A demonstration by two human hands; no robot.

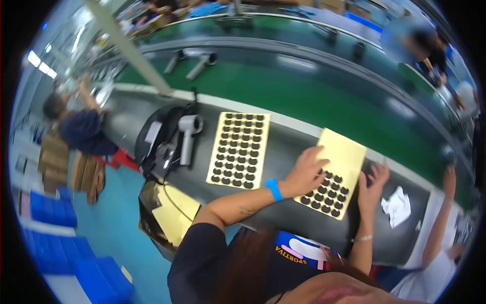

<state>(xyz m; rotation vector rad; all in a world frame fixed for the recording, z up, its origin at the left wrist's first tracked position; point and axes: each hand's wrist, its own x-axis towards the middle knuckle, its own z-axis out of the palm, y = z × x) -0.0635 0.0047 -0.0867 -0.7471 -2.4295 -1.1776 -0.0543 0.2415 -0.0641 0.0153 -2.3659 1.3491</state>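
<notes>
A pale yellow sheet (341, 147) with rows of dark round stickers (331, 194) on its nearer half lies on the grey worktable in front of me. My left hand (305, 173), with a blue band at the wrist, rests over the left edge of this sheet, its fingers apart beside the top stickers. Along the right edge of the sheet, my right hand (372, 185) is raised with thumb and fingers apart; I see nothing between them. To the left lies a second yellow sheet (239, 149), covered in the same dark stickers.
A grey hair-dryer-shaped body (187, 142) stands by a black round tray (157, 119) on the left. A crumpled white tissue (397, 206) lies at right. Beyond runs a green conveyor (283, 91) carrying similar grey bodies. A bin (152, 213) holds yellow paper. Co-workers sit either side.
</notes>
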